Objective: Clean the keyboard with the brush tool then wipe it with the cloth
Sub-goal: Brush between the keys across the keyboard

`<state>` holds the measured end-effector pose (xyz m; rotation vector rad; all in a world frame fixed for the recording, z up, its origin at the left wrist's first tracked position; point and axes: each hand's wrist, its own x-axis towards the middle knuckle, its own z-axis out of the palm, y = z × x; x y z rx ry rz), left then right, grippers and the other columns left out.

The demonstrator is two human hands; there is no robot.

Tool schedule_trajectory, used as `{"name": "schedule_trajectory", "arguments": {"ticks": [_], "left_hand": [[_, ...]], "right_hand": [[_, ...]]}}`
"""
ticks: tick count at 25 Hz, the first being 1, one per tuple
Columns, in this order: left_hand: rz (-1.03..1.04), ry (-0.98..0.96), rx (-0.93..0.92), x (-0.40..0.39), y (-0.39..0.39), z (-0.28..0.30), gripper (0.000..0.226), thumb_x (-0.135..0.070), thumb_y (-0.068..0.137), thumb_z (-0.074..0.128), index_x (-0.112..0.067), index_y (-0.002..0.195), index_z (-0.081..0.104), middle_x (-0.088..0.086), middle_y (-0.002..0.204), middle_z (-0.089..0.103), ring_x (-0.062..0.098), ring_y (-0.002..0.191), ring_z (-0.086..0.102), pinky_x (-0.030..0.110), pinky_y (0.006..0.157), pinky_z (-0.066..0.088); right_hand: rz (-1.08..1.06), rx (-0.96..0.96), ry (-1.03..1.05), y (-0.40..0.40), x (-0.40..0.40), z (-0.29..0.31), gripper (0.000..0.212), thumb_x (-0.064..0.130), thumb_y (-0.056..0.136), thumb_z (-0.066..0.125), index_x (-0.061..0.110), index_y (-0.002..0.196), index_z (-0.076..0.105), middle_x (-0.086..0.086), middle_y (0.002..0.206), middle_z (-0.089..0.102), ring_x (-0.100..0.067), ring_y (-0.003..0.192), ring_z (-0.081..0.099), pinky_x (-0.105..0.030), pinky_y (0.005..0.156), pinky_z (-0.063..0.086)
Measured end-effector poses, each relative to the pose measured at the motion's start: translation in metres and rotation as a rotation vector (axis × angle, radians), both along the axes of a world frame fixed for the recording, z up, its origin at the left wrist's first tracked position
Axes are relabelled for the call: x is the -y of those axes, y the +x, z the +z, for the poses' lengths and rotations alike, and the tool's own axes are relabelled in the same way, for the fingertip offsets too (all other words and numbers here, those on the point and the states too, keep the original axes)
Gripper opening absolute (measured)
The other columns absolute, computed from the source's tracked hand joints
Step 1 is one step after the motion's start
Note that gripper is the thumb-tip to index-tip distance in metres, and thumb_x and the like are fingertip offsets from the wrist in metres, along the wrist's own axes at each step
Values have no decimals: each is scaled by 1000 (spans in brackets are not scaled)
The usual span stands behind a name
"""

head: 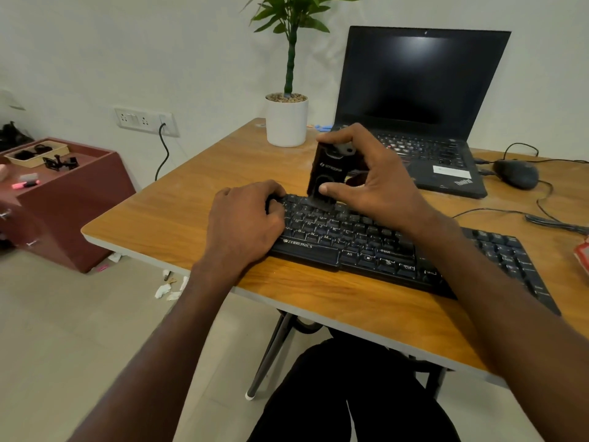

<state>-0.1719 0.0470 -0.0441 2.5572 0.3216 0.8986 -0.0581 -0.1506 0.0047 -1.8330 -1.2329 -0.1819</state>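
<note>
A black keyboard (366,244) lies slanted across the wooden desk (178,218). My right hand (369,180) grips a black brush tool (328,173) upright, thumb on its front and fingers over its top. The tool's bristle end touches the upper key rows near the keyboard's left part. My left hand (245,221) holds the keyboard's left end, with fingers curled over the far corner and hiding the leftmost keys. No cloth shows in the view.
An open black laptop (414,100) stands behind the keyboard. A potted plant (287,119) is at the back of the desk, and a black mouse (516,173) with cables lies to the right. A maroon cabinet (63,202) stands left of the desk.
</note>
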Motion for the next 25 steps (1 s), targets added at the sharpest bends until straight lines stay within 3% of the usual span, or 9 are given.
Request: {"name": "schedule_trajectory", "arguments": {"ticks": [4, 9, 13, 17, 21, 25], "left_hand": [[-1, 3, 7, 2, 0, 0, 31, -27, 94, 51, -26, 113, 76, -8, 92, 76, 11, 76, 60, 47, 93, 53], [-8, -4, 10, 2, 0, 1, 31, -27, 95, 52, -26, 114, 76, -8, 94, 76, 13, 78, 64, 47, 92, 53], [-13, -10, 5, 3, 0, 1, 34, -30, 94, 49, -26, 114, 76, -8, 94, 76, 14, 79, 65, 48, 91, 54], [-18, 0, 17, 4, -2, 1, 28, -23, 95, 54, -24, 114, 76, -17, 85, 64, 9, 75, 57, 44, 89, 52], [3, 11, 20, 4, -2, 1, 28, -23, 97, 55, -25, 115, 76, -11, 90, 72, 10, 76, 56, 43, 90, 51], [3, 8, 6, 6, -3, 2, 29, -22, 98, 55, -24, 117, 76, -14, 89, 67, 10, 76, 55, 40, 88, 47]], "right_hand": [[68, 47, -60, -6, -8, -4, 59, 17, 86, 82, 27, 139, 56, 20, 122, 60, -5, 107, 67, -28, 79, 62], [-4, 124, -12, -2, -3, -2, 57, 19, 86, 80, 24, 138, 57, 6, 124, 63, -12, 111, 66, -38, 84, 61], [74, 105, -55, -5, -12, -7, 55, 17, 87, 79, 24, 138, 58, 12, 121, 64, -10, 109, 67, -33, 81, 62], [9, 131, -18, -1, -7, -1, 54, 18, 82, 74, 25, 133, 59, 7, 120, 63, -13, 109, 65, -34, 77, 62], [40, 58, -38, -1, -2, -3, 54, 14, 86, 78, 28, 134, 57, 7, 126, 62, -15, 112, 66, -37, 79, 64], [-73, 70, -18, 7, 9, 6, 48, 15, 80, 74, 28, 124, 61, 7, 115, 65, -13, 101, 66, -38, 79, 61]]}}
